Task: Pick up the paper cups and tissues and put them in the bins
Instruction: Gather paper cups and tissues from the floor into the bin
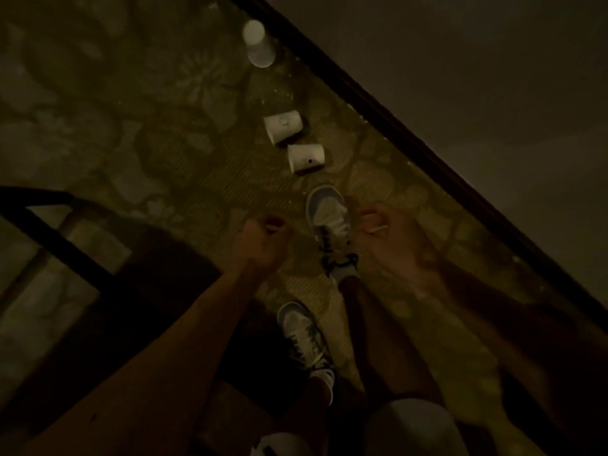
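Left hand (261,240): fingers curled into a fist, with nothing seen in it.
Right hand (381,235): blurred, fingers curled, a pale streak across them. I cannot tell whether it holds anything.
Shoe (329,222): between the two hands, on the patterned carpet (164,143).
Nearest cup (306,158): on its side, just beyond the gap between the hands.
Second cup (283,127): on its side, just past the nearest one.
Farthest cup (258,44): well beyond both hands, near the dark skirting (371,106).
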{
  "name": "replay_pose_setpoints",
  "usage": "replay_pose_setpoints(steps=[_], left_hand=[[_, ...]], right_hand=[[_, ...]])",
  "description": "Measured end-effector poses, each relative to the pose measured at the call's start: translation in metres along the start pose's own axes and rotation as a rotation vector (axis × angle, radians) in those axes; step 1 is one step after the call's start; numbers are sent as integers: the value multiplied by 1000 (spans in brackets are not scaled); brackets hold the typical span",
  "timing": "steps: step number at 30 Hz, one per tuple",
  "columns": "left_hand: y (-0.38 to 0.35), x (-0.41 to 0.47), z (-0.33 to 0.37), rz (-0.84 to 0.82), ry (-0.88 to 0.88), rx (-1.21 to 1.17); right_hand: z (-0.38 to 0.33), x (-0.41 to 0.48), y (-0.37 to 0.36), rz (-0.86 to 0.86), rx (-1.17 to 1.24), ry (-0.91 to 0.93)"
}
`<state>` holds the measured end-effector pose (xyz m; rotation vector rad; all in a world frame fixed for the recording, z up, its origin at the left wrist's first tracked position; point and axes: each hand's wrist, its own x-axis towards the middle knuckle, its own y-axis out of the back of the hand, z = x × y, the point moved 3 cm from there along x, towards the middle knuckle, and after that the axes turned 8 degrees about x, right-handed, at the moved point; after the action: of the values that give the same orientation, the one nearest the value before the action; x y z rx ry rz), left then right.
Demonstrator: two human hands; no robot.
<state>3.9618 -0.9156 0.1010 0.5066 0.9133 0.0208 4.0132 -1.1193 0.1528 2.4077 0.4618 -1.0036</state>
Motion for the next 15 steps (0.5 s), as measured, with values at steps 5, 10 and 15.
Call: replay_pose_setpoints(steps=[5, 10, 15], left_hand=[[-9, 70, -15, 25, 132, -147], [-31, 141, -26, 102, 195, -220], [-46, 205, -16, 133, 178, -319]], right_hand=[[-16, 107, -43, -87, 147, -138], [-12, 196, -69, -194, 23, -121], [-8, 266, -77, -132, -66, -140]])
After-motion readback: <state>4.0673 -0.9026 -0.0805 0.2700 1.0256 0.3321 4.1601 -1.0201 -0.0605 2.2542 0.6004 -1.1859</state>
